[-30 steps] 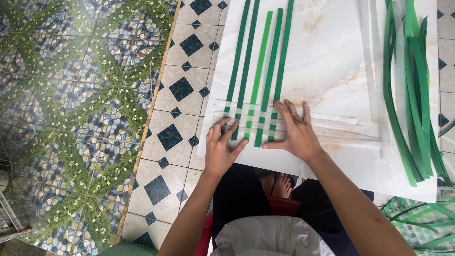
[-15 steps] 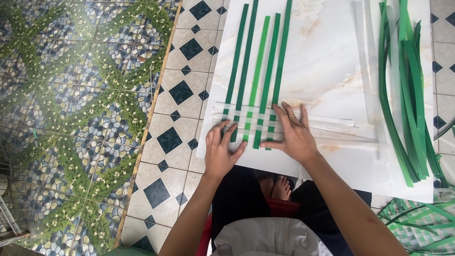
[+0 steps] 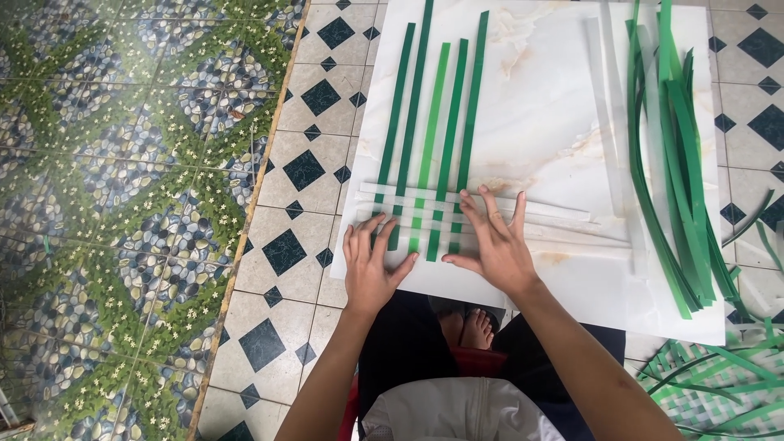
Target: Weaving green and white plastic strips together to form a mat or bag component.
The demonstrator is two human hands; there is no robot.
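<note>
- Under my palms, on the white marble-look board (image 3: 555, 122), lies the small woven patch (image 3: 420, 220) where green and white strips cross.
- My left hand (image 3: 371, 265) lies flat and open on the left end of the patch, fingers spread, gripping nothing.
- My right hand (image 3: 494, 245) is also flat and open, a little apart from the left one. A second ago its fingers covered the right side of the patch; now they are on the white cross strips (image 3: 555, 214) just beside it, so the last crossing looks pressed tight.
- Five green strips (image 3: 433, 114) run away from me, up the board, from the patch.
- At the right edge of the board, well apart from my hands, waits a loose bundle of green strips (image 3: 674, 171).
- Around the board is tiled floor (image 3: 302, 171).
</note>
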